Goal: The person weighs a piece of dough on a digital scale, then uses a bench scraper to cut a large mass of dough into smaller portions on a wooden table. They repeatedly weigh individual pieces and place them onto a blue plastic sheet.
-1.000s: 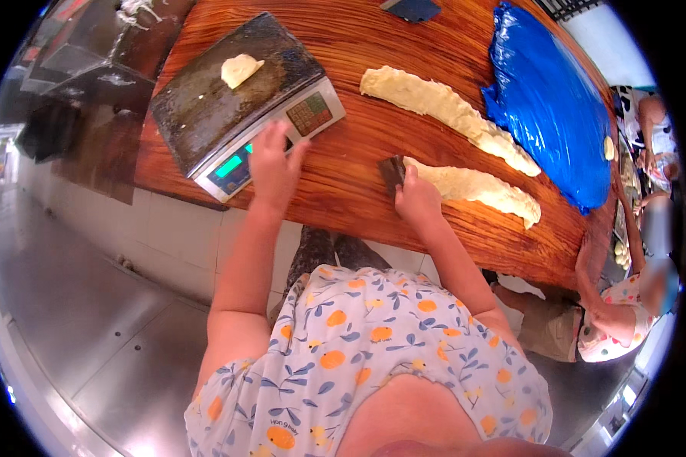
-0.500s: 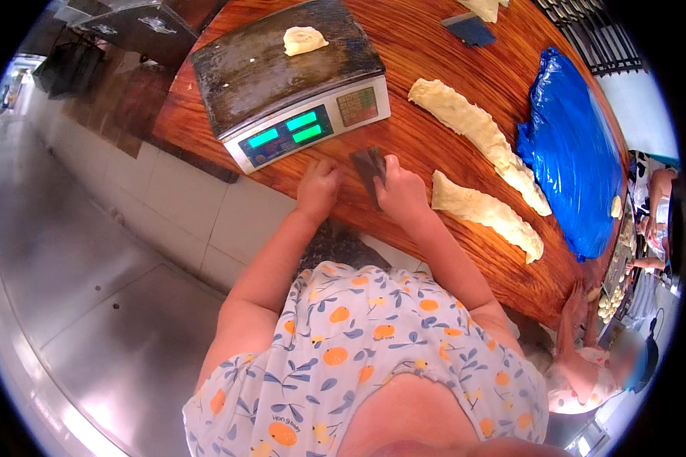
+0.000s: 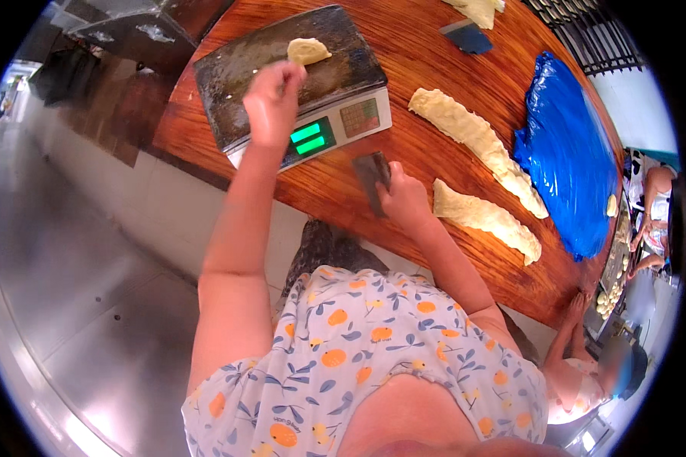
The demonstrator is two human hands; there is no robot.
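My left hand [image 3: 270, 99] is raised over the digital scale [image 3: 360, 118], its fingers pinched just below a small lump of dough [image 3: 308, 50] on the dark plate; whether anything is between them I cannot make out. In my right hand [image 3: 408, 194] is a dark flat scraper [image 3: 370, 177], held beside the front of the scale. Two long strips of pale dough lie to the right: a back one [image 3: 465, 133] and a shorter front one [image 3: 488, 222], whose left end is next to my right hand.
A blue plastic sheet [image 3: 564, 156] covers the right of the wooden table [image 3: 343, 206]. A blue-grey flat piece [image 3: 469, 36] and more dough [image 3: 476, 9] lie at the back. Co-workers [image 3: 575, 358] [image 3: 652, 217] stand along the right, near small dough balls [image 3: 610, 297]. A steel surface [image 3: 76, 305] is at left.
My left hand dropped to the table edge half a second ago and has risen again over the scale's plate. My right hand, with the scraper, moved left from the front strip's end.
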